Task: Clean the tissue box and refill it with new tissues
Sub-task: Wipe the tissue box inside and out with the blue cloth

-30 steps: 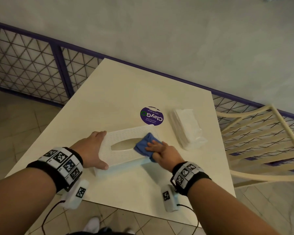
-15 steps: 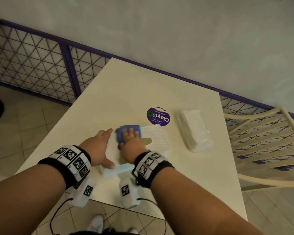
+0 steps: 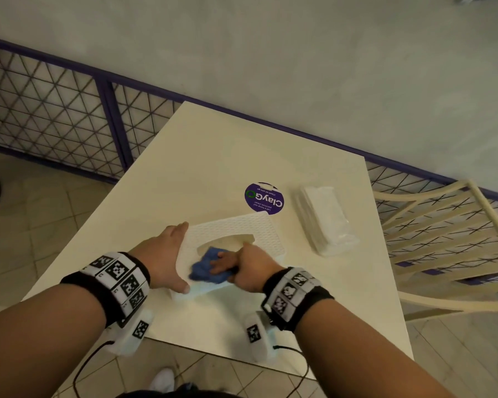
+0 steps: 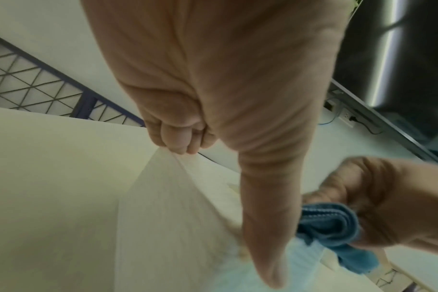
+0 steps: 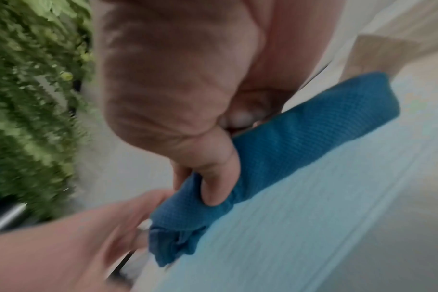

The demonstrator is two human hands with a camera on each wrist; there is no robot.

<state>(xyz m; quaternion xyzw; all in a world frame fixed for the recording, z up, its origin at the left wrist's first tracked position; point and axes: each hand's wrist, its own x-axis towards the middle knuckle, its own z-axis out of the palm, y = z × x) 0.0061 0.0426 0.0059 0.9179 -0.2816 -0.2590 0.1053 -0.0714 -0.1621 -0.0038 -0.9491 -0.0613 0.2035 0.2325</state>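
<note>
At the near edge of a pale table (image 3: 242, 145), you brace the white tissue box (image 3: 259, 228) with your left hand (image 3: 164, 259), thumb and fingers curled round its end, while your right hand (image 3: 247, 268) pinches a folded blue cloth (image 3: 204, 268) against the lid beside the slot. Refill tissues (image 3: 325, 219) lie in clear wrap just right of the box, beside a purple sticker (image 3: 263, 198). The box looks stiff, light and probably smooth, so it may skate under the wiping; gripping its short end seems wise. The refill pack likely squashes easily and is best taken by its long sides
</note>
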